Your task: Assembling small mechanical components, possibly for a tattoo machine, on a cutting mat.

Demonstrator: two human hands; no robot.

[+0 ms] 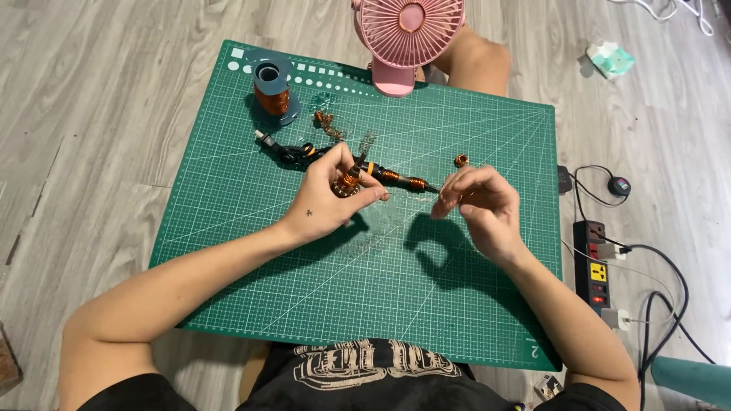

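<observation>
left hand [327, 202]: closed around a small copper-wire coil [349, 183], thumb and fingers pinching it just above the mat; the coil sits against the near end of the black tool.
right hand [480, 205]: fingertips drawn together in a pinch just off the tool's tip, apparently on a very thin strand of wire — too fine to see for sure, so i cannot tell whether it really grips anything.
winding tool [392, 179]: a black pen-shaped tool with an orange collar and copper wire wrapped along its shaft; it lies between the two hands, tilted down toward the right, its cable running back to a plug [264, 138] on the mat.
handling: the coil looks light and springy, and its turns would likely slip or unravel if squeezed unevenly — best held by the sides, as now. the loose strand seems fragile and apt to kink; a gentle pinch near its end suits it.
cutting mat [304, 289]: green, gridded, lying on a grey wooden floor [91, 114].
wire spool [272, 91]: grey flanges, copper winding, upright near the mat's far left corner, well apart from the hands.
scraps: a tangle of copper wire [329, 124] beyond the tool and a small copper ring [461, 160] near the right hand.
surroundings: a pink desk fan [407, 34] at the mat's far edge, a power strip [594, 262] on the floor to the right.
</observation>
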